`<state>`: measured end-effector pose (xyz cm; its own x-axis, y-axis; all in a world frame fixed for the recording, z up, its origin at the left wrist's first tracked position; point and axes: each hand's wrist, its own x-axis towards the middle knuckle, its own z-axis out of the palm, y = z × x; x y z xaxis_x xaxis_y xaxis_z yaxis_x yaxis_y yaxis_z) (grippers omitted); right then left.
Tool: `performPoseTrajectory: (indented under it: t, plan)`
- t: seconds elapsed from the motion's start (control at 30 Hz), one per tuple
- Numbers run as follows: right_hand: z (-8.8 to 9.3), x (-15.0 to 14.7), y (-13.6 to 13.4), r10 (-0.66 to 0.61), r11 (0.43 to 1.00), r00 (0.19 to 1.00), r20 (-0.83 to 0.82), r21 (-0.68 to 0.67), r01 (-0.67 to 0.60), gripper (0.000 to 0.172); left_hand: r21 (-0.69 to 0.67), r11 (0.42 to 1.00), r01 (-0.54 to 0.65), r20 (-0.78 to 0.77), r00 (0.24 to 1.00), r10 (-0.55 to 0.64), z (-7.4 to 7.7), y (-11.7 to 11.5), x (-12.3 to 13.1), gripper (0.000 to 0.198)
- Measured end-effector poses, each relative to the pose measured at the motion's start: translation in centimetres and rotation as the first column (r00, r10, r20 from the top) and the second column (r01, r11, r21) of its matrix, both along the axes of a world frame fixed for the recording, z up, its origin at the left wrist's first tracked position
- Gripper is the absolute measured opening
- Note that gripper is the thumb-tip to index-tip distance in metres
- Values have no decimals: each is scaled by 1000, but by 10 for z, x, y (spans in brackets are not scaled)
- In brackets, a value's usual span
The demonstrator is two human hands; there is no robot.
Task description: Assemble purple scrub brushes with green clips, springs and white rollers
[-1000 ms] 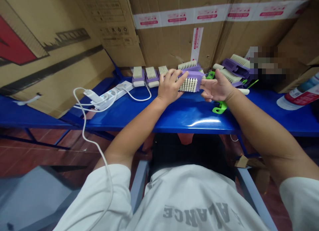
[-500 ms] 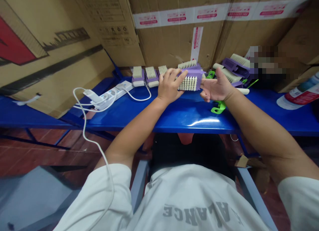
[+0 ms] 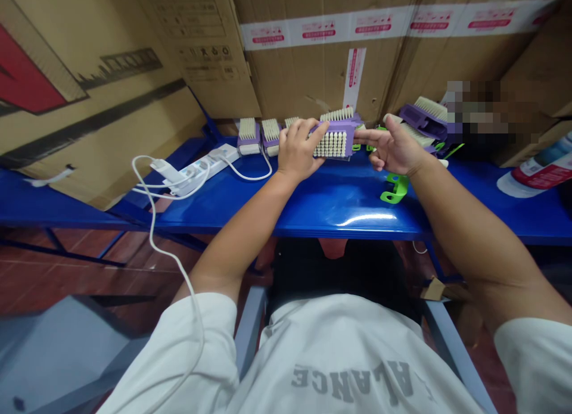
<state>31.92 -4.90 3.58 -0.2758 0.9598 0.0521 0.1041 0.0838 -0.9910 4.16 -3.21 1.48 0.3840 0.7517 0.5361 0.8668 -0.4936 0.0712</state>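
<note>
left hand (image 3: 298,149): clasping the left end of the purple-backed brush (image 3: 333,145), over the blue table (image 3: 308,208)
right hand (image 3: 397,149): fingers stretched to its right end, thumb apart, gripping nothing visible; contact unclear
twist risk: one-ended hold; a push could pivot it
rear brush (image 3: 337,114): close behind, could get knocked
green bracket (image 3: 402,186): a lowered wrist could shove it

On the table (image 3: 308,202), a row of brushes (image 3: 270,130) is flanked by a power strip (image 3: 199,171) to the left and a container (image 3: 534,171) to the right. Cardboard boxes (image 3: 304,74) are placed behind.
</note>
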Motion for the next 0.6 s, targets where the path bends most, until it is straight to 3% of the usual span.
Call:
performPoseTrajectory:
  t: [0.2, 0.4, 0.6]
  plan:
    - [-6, 1, 5, 22, 1000, 1000, -21, -11, -22, 98, 24, 999, 28, -23, 999, -27, -2, -1, 1, 87]
    - [-6, 5, 5, 100, 993, 995, 18, -69, -99, 106, -34, 999, 31, -33, 999, -32, -1, -2, 2, 85]
    - [-6, 9, 6, 265, 960, 964, 19, -99, -262, 109, -13, 996, 94, -42, 995, -94, -7, 4, 2, 97]
